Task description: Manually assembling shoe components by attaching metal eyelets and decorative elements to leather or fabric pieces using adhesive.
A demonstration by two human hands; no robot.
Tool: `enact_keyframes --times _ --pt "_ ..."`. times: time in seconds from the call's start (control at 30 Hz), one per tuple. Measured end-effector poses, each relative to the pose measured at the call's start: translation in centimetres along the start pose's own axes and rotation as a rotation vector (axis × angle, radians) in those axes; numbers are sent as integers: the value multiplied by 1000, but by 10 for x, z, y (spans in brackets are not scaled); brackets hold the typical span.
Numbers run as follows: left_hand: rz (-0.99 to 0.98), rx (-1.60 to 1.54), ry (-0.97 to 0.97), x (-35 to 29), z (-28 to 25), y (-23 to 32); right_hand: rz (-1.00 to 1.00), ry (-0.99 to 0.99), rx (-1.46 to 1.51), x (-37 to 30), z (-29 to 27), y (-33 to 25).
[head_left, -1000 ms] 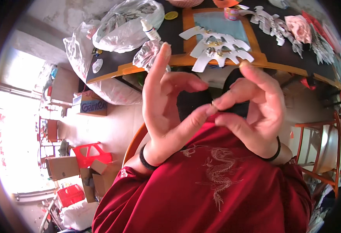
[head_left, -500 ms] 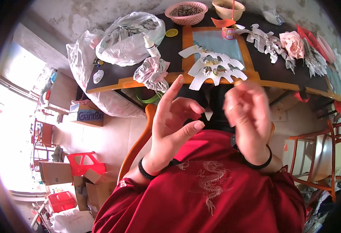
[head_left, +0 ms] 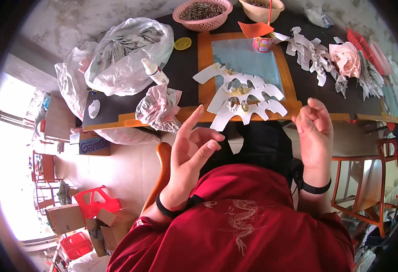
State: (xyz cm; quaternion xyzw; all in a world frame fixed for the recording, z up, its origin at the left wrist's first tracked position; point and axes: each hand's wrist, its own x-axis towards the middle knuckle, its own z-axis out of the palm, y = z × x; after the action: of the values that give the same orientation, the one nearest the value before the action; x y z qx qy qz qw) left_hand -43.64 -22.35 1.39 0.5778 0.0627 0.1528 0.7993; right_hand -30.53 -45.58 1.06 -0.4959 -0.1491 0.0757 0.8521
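My left hand [head_left: 187,158] is raised in front of the table edge, index finger stretched out and the thumb close to the bent middle finger; I see nothing held. My right hand [head_left: 316,131], farther right, has its fingers curled in toward the thumb; what they hold, if anything, is too small to make out. Between and beyond the hands, white scalloped cut-out strips [head_left: 224,97] lie in a fan at the table's front edge. Shiny gold and clear pieces [head_left: 243,89] sit on them. A crumpled pink-and-white cloth [head_left: 158,108] lies beyond my left hand.
On the dark table [head_left: 185,59] stand a pink basket [head_left: 203,20] of small metal pieces, a cream basket [head_left: 264,11], a small tin [head_left: 262,44], a white bottle [head_left: 153,71] and a plastic bag [head_left: 131,59]. White scraps [head_left: 310,52] lie right. A wooden chair [head_left: 366,181] stands at right.
My right hand has moved right, away from the left hand and the white strips. My left thumb and middle finger have come closer together. The view has shifted, so the table appears lower.
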Motion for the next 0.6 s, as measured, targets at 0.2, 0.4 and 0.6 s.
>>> enact_keyframes --times 0.2,0.4,0.6 --pt "-6 229 -86 28 -11 -19 61 54 -46 22 -35 10" --pt "-105 268 -163 39 -6 -29 147 64 89 32 -39 26" --pt "-72 265 -263 46 2 -34 133 -6 116 38 -49 38"
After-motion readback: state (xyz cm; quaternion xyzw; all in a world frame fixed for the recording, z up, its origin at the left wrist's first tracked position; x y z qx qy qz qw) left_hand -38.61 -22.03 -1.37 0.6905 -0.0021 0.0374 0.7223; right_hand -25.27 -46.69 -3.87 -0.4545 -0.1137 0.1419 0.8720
